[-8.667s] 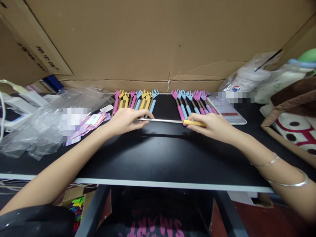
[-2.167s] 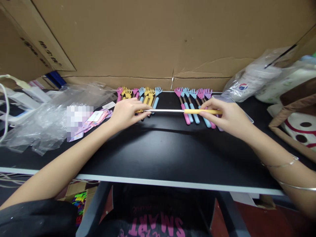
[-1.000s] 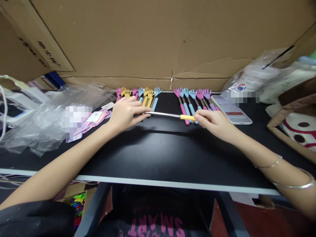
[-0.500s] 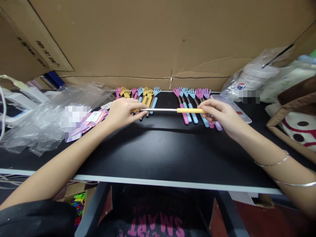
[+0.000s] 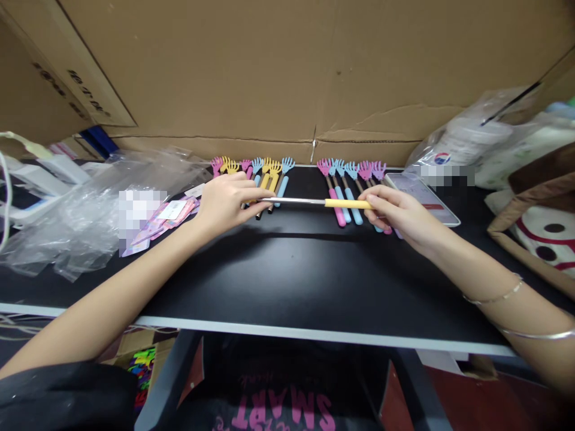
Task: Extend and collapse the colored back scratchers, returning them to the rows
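While the left hand and right hand are holding a yellow-handled rod in closed pinches, centre frame above the desk, a slackening grip could be letting it drop.

1. Left scratchers and right scratchers are lying along the counter, before the cardboard.
2. Cards and plastic bags are lying further left.
3. A screen device is lying right, a bagged cup behind.
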Motion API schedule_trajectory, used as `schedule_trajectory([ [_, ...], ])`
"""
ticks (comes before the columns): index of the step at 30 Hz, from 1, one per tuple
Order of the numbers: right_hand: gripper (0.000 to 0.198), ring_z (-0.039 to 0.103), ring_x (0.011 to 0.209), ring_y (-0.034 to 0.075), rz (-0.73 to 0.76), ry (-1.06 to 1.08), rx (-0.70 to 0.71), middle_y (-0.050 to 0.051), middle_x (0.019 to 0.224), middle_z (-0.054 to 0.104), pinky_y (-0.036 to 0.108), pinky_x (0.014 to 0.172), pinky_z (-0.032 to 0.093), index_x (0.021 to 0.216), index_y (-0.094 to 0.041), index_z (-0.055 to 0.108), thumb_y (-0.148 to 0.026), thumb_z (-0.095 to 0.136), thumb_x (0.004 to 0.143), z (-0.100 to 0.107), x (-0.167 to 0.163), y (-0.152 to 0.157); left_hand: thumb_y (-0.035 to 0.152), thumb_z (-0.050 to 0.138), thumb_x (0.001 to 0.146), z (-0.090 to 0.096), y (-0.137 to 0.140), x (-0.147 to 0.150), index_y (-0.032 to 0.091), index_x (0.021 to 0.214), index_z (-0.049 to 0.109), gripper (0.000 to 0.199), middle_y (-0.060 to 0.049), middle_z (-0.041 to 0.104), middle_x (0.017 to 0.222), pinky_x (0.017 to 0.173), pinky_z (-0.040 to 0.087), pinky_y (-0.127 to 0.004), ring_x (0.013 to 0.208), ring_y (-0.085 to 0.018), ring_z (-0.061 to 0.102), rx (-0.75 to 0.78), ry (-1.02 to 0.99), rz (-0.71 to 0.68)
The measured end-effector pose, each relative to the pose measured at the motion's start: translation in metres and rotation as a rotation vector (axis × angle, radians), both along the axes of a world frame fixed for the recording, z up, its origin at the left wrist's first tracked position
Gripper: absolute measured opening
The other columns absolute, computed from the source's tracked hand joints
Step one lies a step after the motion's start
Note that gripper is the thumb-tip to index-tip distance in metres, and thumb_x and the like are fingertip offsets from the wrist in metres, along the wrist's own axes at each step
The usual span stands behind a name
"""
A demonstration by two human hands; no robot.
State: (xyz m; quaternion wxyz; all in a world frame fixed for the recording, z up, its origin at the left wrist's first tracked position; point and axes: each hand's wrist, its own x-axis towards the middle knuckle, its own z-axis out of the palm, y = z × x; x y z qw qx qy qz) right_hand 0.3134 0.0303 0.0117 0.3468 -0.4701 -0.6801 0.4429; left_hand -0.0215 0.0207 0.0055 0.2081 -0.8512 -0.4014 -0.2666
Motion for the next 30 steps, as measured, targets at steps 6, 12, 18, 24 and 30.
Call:
schedule_trajectory([
  [6, 0.026, 0.039, 0.042, 0.007, 0.034, 0.043, -0.035, -0.006, 0.053, 0.048, 0.022, 0.038, 0.022, 0.091, -0.02, 0.054, -0.045, 0.06, 0.088, -0.0018, 0.0007, 0.0014, 0.048, 0.047, 0.097, 0.0016, -0.0027, 0.001, 0.026, 0.097, 0.078, 0.038, -0.005, 0.072, 0.072, 0.058, 0.033, -0.031, 0.069, -0.019, 0.055, 0.014, 0.022, 0.023],
  [12, 0.027, 0.036, 0.037, 0.005, 0.059, 0.102, -0.103, -0.008, 0.053, 0.043, 0.023, 0.037, 0.021, 0.091, -0.019, 0.052, -0.045, 0.061, 0.089, 0.0001, -0.0023, -0.0025, 0.047, 0.047, 0.097, 0.0012, -0.004, 0.0005, 0.028, 0.098, 0.078, 0.036, -0.004, 0.073, 0.072, 0.059, 0.034, -0.032, 0.07, -0.019, 0.055, 0.071, 0.031, 0.008],
  [18, 0.025, 0.035, 0.033, 0.005, 0.062, 0.13, -0.125, -0.009, 0.05, 0.042, 0.023, 0.035, 0.018, 0.092, -0.018, 0.052, -0.043, 0.058, 0.091, 0.0014, -0.0056, -0.0049, 0.048, 0.047, 0.097, 0.0004, -0.0035, -0.0008, 0.028, 0.1, 0.077, 0.037, -0.005, 0.073, 0.074, 0.062, 0.035, -0.032, 0.073, -0.02, 0.057, 0.052, 0.035, 0.031],
  [24, 0.023, 0.038, 0.038, 0.006, 0.026, 0.11, -0.09, -0.007, 0.049, 0.043, 0.022, 0.04, 0.022, 0.09, -0.017, 0.054, -0.04, 0.054, 0.093, -0.001, -0.0082, -0.0044, 0.044, 0.048, 0.097, 0.0008, -0.0046, 0.0013, 0.027, 0.098, 0.077, 0.034, -0.004, 0.074, 0.077, 0.062, 0.034, -0.032, 0.072, -0.019, 0.06, 0.057, 0.062, 0.019],
  [30, 0.024, 0.038, 0.044, 0.006, 0.01, 0.124, 0.003, -0.004, 0.058, 0.049, 0.023, 0.04, 0.021, 0.092, -0.017, 0.056, -0.04, 0.061, 0.089, -0.001, -0.0085, -0.0055, 0.042, 0.042, 0.1, -0.0034, -0.0033, 0.003, 0.024, 0.1, 0.074, 0.037, -0.003, 0.076, 0.082, 0.068, 0.035, -0.033, 0.073, -0.019, 0.066, -0.022, 0.031, 0.021],
])
